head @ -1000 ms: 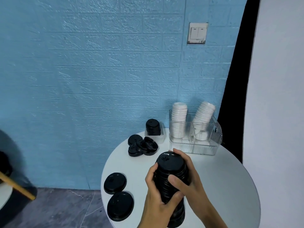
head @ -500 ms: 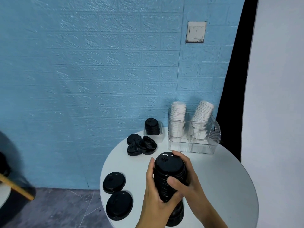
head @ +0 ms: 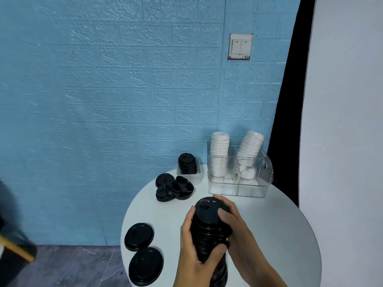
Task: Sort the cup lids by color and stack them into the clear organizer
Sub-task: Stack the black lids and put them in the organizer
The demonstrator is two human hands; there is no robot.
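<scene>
A tall stack of black lids point(head: 209, 222) stands on the round white table point(head: 279, 235) near its front edge. My left hand point(head: 192, 253) wraps its left side and my right hand point(head: 238, 228) wraps its right side, thumb across the front. The clear organizer point(head: 238, 185) sits at the back right and holds two stacks of white lids point(head: 219, 154), the right one leaning. A small clear box point(head: 189, 176) to its left holds a short stack of black lids point(head: 187, 164).
A loose pile of black lids point(head: 174, 187) lies in front of the small box. Two single large black lids point(head: 139, 236) lie at the table's left edge. A blue brick-pattern wall stands behind; a wooden chair leg point(head: 18, 250) shows at far left.
Both hands have kept their hold on the black stack. The view has shifted slightly; the stack stays in about the same spot.
</scene>
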